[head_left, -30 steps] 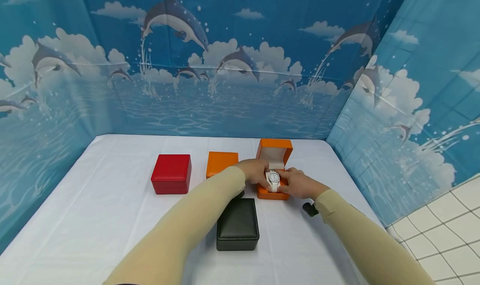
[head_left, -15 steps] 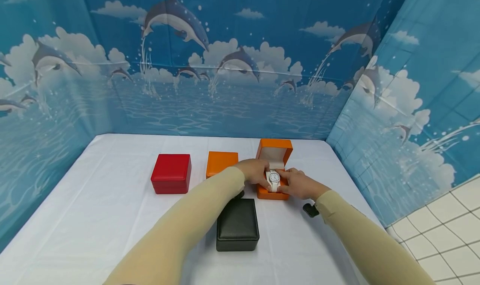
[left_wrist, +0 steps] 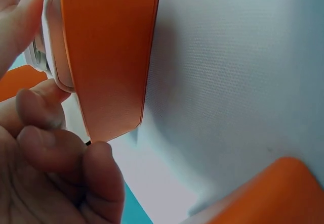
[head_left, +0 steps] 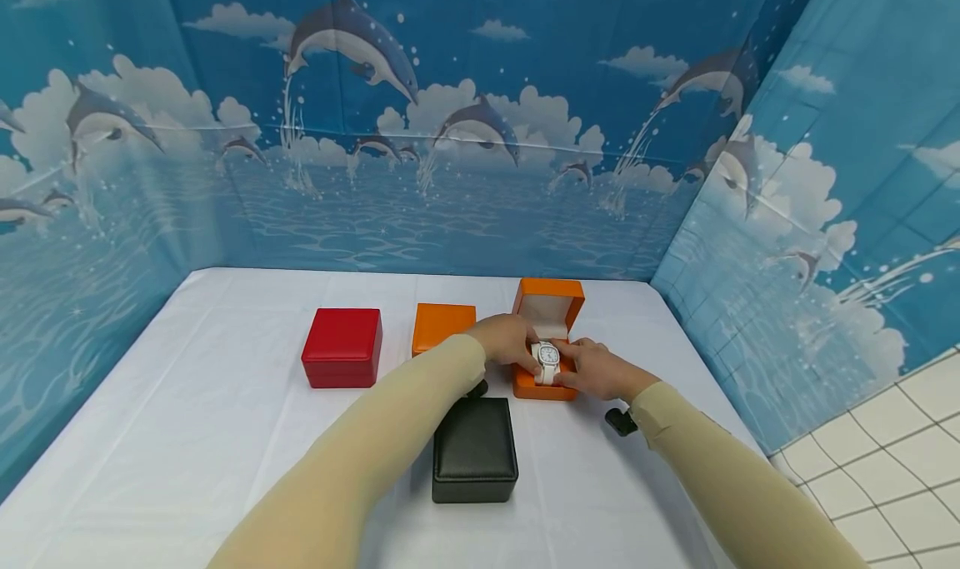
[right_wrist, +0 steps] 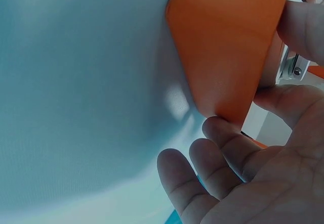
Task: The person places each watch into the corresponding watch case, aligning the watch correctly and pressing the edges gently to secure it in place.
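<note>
1. Far left on the white-covered bench (head_left: 187, 402) stands a closed red box (head_left: 342, 347), well apart from both hands.
2. Next comes a closed orange box (head_left: 442, 323), just beside the left forearm; nearer the person lies a closed black box (head_left: 475, 450), partly under that arm.
3. The left hand (head_left: 510, 341) reaches in from the left and pinches the left side of the white watch (head_left: 547, 358); the left wrist view shows its thumb and fingers (left_wrist: 35, 107) curled against the watch cushion at the box's edge.
4. The watch sits on its cushion in the open orange box (head_left: 545, 386), whose lid (head_left: 549, 304) stands upright behind. Its face looks up and its strap runs front to back, so the long axis points away from the person, square between the two hands.
5. The right hand (head_left: 596, 371) closes on the watch's right side; in the right wrist view its fingers (right_wrist: 298, 24) curl over the strap and clasp. Both hands touch it, neither clearly nearer.
6. A small black object (head_left: 621, 420) lies just beside the right wrist; I cannot tell what it is.
</note>
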